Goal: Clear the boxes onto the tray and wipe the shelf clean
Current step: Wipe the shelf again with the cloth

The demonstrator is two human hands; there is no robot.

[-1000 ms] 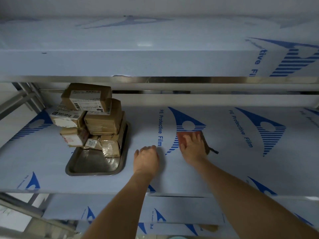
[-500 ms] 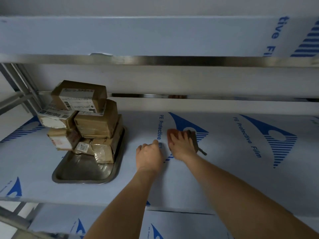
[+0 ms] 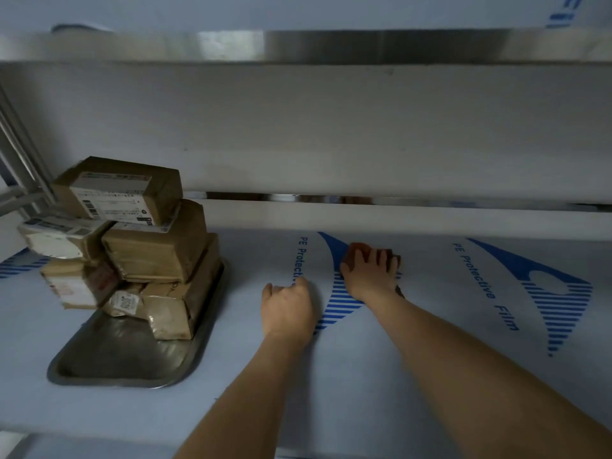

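Boxes (image 3: pixel 132 240) stacked on tray (image 3: pixel 126 366); wiping of shelf (image 3: pixel 430 376) under way.

Head view: clearing appears complete, no box seen off the tray; wiping judged part done. Right hand (image 3: pixel 369 271) presses flat, fingers spread, on a reddish-brown cloth (image 3: pixel 356 251) near the shelf's back edge. Left hand (image 3: pixel 286 308) rests on the shelf, fingers loosely curled, holding nothing, between tray and cloth. The stack stands left of both hands, apart from them.

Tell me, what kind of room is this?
Probably a storeroom or stockroom. There is a metal shelf still covered in protective film, labelled cardboard boxes stacked on a steel tray, and another shelf above.
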